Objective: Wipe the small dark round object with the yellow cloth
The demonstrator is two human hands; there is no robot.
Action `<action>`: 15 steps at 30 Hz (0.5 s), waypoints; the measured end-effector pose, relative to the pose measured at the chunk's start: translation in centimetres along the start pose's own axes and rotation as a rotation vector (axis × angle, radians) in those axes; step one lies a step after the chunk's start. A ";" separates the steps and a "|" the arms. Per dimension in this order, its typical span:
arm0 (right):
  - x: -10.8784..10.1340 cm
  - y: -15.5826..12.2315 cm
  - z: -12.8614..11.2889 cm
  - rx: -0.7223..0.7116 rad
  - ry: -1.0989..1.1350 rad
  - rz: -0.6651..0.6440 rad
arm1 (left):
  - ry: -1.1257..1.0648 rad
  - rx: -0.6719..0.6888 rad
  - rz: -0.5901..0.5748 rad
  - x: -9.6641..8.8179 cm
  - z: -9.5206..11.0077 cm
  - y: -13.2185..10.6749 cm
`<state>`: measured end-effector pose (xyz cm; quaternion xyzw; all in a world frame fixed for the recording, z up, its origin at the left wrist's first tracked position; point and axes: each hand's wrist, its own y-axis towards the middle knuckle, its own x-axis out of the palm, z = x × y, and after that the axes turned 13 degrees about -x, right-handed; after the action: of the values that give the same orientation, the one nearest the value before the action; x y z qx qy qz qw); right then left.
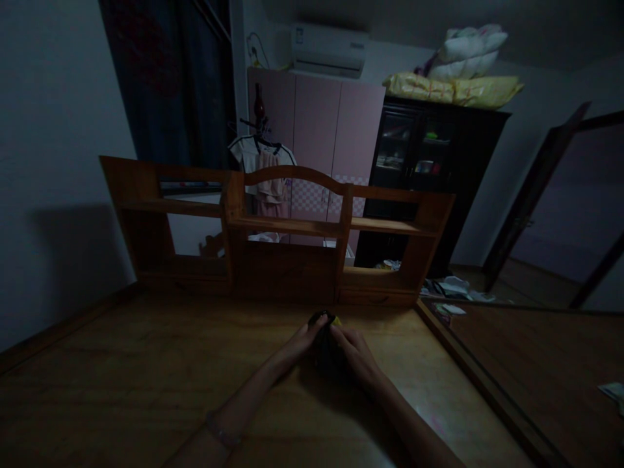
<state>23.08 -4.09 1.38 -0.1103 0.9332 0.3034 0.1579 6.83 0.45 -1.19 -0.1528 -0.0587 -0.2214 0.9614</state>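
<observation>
Pretty dim room you're in. A bare wooden surface (pixel 121 377) runs out to a wooden shelf unit (pixel 287 227). Behind it stand a pink wardrobe (pixel 316 130) and a dark glass-door cabinet (pixel 424 156), with an air conditioner (pixel 327 51) up high, a dark curtain (pixel 170 78) on the left and an open door (pixel 536 195) on the right.

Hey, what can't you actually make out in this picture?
Head view:
1. Dark thing held between left hand and right hand: dim light and the fingers hide its shape; only a yellow bit shows.
2. Dark cabinet shelf contents: too small, dim.
3. Papers on the floor: too small to read.
</observation>
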 end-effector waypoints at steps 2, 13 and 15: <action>0.1 0.1 0.1 -0.009 -0.005 0.003 | 0.016 -0.001 0.005 -0.1 -0.2 0.2; 0.4 0.4 0.2 -0.084 -0.167 0.020 | 0.050 0.075 -0.012 -0.9 -1.0 1.5; 0.4 0.4 0.1 -0.096 -0.172 0.019 | -0.040 0.000 0.001 -1.2 -1.4 2.2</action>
<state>22.60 -3.79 1.36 -0.0825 0.9016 0.3574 0.2294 6.85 2.37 -3.29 -0.1571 -0.0777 -0.2179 0.9601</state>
